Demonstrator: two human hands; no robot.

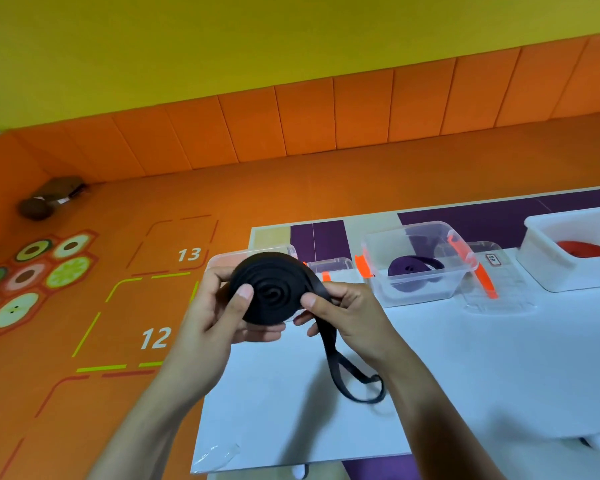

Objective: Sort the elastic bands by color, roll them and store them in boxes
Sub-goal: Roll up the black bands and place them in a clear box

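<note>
A black elastic band [271, 289], mostly wound into a flat spiral roll, is held above the white table [465, 368]. My left hand [219, 317] grips the roll, thumb on its face and fingers beneath. My right hand [343, 310] pinches the band where it leaves the roll; the loose tail [357, 379] hangs down onto the table. Behind the roll stands a clear box [229, 259], partly hidden. A second clear box [416, 261] with orange clips holds a rolled purple band [413, 271]. A white box [568, 251] at the right holds a red band [586, 249].
A clear lid [492, 282] with an orange clip lies between the purple band's box and the white box. Another small clear lid [329, 265] lies behind my hands. The orange floor [118, 341] to the left has painted numbers, fruit decals and a brown object [49, 199].
</note>
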